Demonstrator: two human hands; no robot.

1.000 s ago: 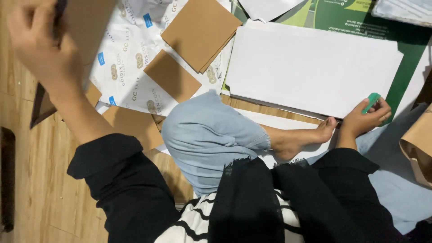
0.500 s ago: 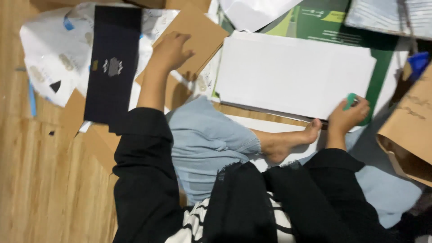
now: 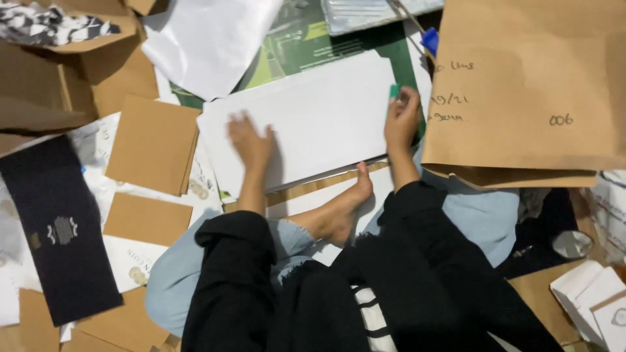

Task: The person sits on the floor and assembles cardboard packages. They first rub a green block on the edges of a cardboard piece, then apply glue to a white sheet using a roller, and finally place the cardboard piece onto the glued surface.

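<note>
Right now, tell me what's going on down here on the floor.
A person sits on the floor. Their left hand lies flat on a large white rectangular sheet. Their right hand holds a small green object at that sheet's right edge. Brown cardboard squares and a black rectangular card lie to the left.

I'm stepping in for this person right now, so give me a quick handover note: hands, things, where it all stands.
Left hand: flat, palm down on the white sheet.
Right hand: pinches a small green tool at the sheet's right edge.
The sheet lies on a green mat, above the bare foot.
Brown card pieces and a black sleeve lie left.
No cut or mark shows on the sheet.
</note>
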